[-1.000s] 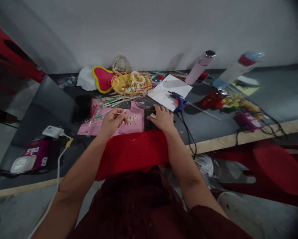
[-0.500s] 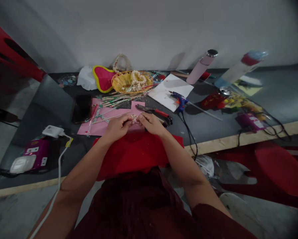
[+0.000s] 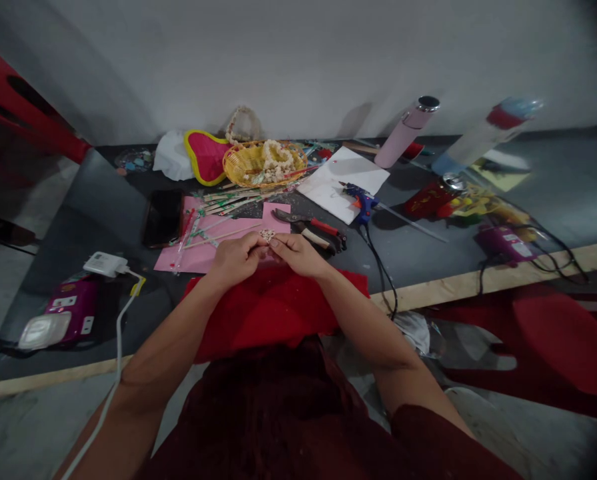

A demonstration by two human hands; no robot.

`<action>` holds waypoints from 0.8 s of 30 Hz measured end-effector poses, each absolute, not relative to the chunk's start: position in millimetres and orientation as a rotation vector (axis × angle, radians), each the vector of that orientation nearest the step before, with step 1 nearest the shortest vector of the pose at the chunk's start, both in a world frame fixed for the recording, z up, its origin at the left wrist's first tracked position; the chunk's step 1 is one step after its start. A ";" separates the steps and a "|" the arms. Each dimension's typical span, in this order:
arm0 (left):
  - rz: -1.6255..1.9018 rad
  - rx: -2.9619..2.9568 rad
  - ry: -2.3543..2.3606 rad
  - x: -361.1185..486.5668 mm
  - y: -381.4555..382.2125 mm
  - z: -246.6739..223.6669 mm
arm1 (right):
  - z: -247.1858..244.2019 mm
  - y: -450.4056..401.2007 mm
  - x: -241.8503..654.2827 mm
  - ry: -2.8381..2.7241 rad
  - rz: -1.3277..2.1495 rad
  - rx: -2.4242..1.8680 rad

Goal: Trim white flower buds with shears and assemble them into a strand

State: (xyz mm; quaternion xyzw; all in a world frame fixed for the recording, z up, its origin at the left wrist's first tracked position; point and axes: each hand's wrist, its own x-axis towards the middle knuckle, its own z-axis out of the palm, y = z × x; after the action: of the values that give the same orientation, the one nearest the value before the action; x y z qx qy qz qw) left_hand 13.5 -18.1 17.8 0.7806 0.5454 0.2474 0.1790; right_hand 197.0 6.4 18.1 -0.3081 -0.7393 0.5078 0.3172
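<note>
A small pale openwork piece, perhaps of beads, is pinched between my two hands; its exact kind is too small to tell. My left hand is closed, thumb and forefinger on the piece's left side. From the right, my right hand grips it the same way, and the fingertips almost meet. Below my hands lies a red cloth over the table edge. Pink paper is spread under and left of my left hand. Pruning shears with red and black handles rest just beyond my right hand.
Behind stands a yellow basket with pale bead strings, before it several printed sticks. A phone lies left. To the right are a blue glue gun on white board, a pink flask and a red can.
My right hand has shifted slightly left, bringing its fingertips closer to those of my left hand. The pale piece stays between them. The view has moved a little.
</note>
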 end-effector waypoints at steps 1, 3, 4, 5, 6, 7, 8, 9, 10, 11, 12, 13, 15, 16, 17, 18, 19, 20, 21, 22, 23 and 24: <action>0.729 2.199 1.543 13.9 -18.7 18.2 | 17.8 5.9 195.8 -1.921 1.341 -0.801; 0.793 2.180 1.535 14.7 -20.0 18.7 | 15.8 5.0 194.0 -1.857 1.375 -0.775; 0.830 2.159 1.527 15.0 -20.6 18.8 | 14.4 4.6 193.5 -1.816 1.413 -0.757; 0.876 2.126 1.517 15.1 -21.0 18.8 | 13.1 4.3 193.4 -1.767 1.464 -0.736; 0.924 2.085 1.508 15.0 -21.2 18.8 | 11.9 4.2 193.7 -1.712 1.520 -0.715; 0.975 2.042 1.502 14.5 -21.1 18.8 | 10.9 4.4 194.3 -1.652 1.562 -0.700; 1.031 1.999 1.496 13.9 -20.9 18.7 | 10.1 5.1 195.4 -1.598 1.574 -0.700; 1.072 1.975 1.498 13.2 -20.5 18.6 | 9.5 6.3 196.7 -1.572 1.545 -0.717; 1.113 1.965 1.494 12.5 -20.0 18.3 | 8.9 8.1 198.2 -1.590 1.467 -0.755; 1.146 1.961 1.478 12.0 -19.4 17.7 | 7.9 10.4 199.9 -1.644 1.344 -0.808; 1.172 1.958 1.469 11.6 -18.9 16.7 | 6.6 13.2 201.5 -1.723 1.196 -0.862; 1.187 1.956 1.473 11.4 -18.3 15.2 | 4.7 16.1 203.0 -1.820 1.036 -0.907; 1.181 1.967 1.515 11.0 -16.9 11.3 | -0.5 21.6 205.1 -1.965 0.788 -0.954; 1.177 1.967 1.553 10.7 -16.0 9.1 | -3.5 23.7 205.6 -2.032 0.711 -0.960; 1.156 1.971 1.571 10.1 -15.0 7.0 | -6.4 25.3 205.6 -2.096 0.656 -0.964; 1.141 1.975 1.590 9.4 -14.0 5.1 | -9.2 26.4 205.4 -2.157 0.618 -0.965; 1.139 1.976 1.618 8.7 -12.9 3.7 | -11.6 26.9 204.9 -2.211 0.588 -0.968; 1.137 1.981 1.639 8.0 -12.0 2.7 | -13.5 27.2 204.4 -2.254 0.568 -0.968; 1.134 1.987 1.653 7.4 -11.3 2.0 | -15.0 27.3 203.9 -2.282 0.556 -0.963; 1.132 1.995 1.664 7.2 -10.9 1.8 | -16.1 27.4 203.6 -2.292 0.548 -0.954; 1.129 2.004 1.667 7.2 -10.7 1.7 | -16.8 27.5 203.6 -2.284 0.542 -0.943; 1.127 2.012 1.665 7.5 -10.7 1.7 | -17.2 27.8 204.0 -2.264 0.536 -0.932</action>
State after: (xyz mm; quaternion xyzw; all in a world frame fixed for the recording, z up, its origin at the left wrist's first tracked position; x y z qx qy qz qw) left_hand 7.5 -10.7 1.7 0.6997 0.5789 0.3917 0.1480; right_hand 204.0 27.8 -17.2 -0.3533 -0.8582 0.2031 0.3122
